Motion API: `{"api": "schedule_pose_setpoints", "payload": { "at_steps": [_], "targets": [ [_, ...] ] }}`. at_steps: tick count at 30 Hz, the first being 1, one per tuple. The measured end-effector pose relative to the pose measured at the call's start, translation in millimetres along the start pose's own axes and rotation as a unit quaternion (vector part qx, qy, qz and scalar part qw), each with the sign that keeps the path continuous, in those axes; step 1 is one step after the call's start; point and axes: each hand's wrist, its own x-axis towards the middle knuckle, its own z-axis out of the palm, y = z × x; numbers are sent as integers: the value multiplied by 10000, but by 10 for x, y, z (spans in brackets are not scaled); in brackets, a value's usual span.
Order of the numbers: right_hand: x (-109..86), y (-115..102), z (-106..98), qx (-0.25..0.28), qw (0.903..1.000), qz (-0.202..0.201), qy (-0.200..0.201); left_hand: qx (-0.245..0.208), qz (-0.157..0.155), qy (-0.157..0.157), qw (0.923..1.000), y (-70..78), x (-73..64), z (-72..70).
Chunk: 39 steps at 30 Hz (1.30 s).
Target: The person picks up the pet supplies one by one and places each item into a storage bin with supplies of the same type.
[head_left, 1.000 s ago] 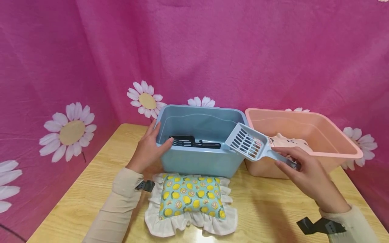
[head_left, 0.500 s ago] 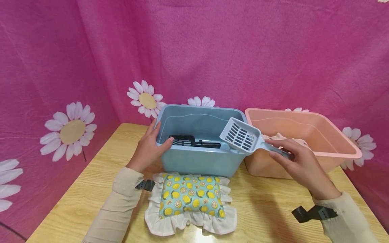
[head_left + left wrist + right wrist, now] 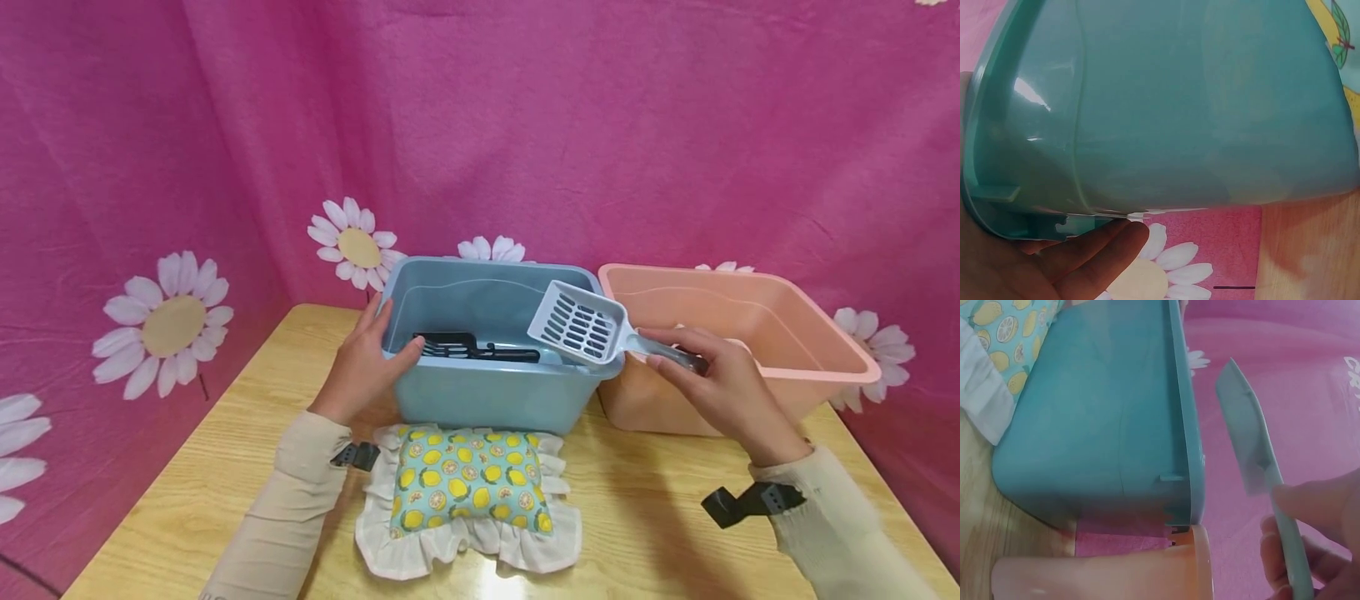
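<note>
My right hand [image 3: 720,385] grips the handle of a pale blue-grey litter scoop [image 3: 636,341]. Its slotted head is tilted over the right front corner of the blue bin [image 3: 487,396]. Seen edge-on in the right wrist view, the scoop [image 3: 1249,434] stands above the rim level. At the bin's left front corner, my left hand [image 3: 365,367] rests on the rim, thumb over the front edge and fingers straight along the left side. In the left wrist view the fingers [image 3: 1094,259] lie along the outside, under the lip. A black tool with tines [image 3: 510,354] lies inside the bin.
A pink bin [image 3: 810,385] stands against the blue one on the right, with a pale item inside mostly hidden by my right hand. In front lies a small lemon-print pillow [image 3: 468,483] with white ruffles. Pink flowered cloth [image 3: 480,125] hangs behind the wooden table [image 3: 202,492].
My right hand has carried the scoop leftward and slightly up, from the gap between the bins to over the blue bin's right side. My left hand has stayed at the corner.
</note>
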Motion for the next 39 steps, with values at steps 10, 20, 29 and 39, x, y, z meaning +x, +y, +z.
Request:
{"api": "schedule_pose_setpoints", "payload": {
  "at_steps": [10,20,29,39],
  "targets": [
    [111,-4,53,416,9987,221,-211,-41,-40,-38,10000,3,32,28],
    [280,-46,192,316,9979,356,-430,29,-63,-38,10000,6,7,22],
    [410,-100,312,118,9967,393,-704,69,12,78,9999,-9,12,-2],
    [514,-128,457,160,9943,497,-931,31,-9,66,10000,-28,9,4]
  ]
}}
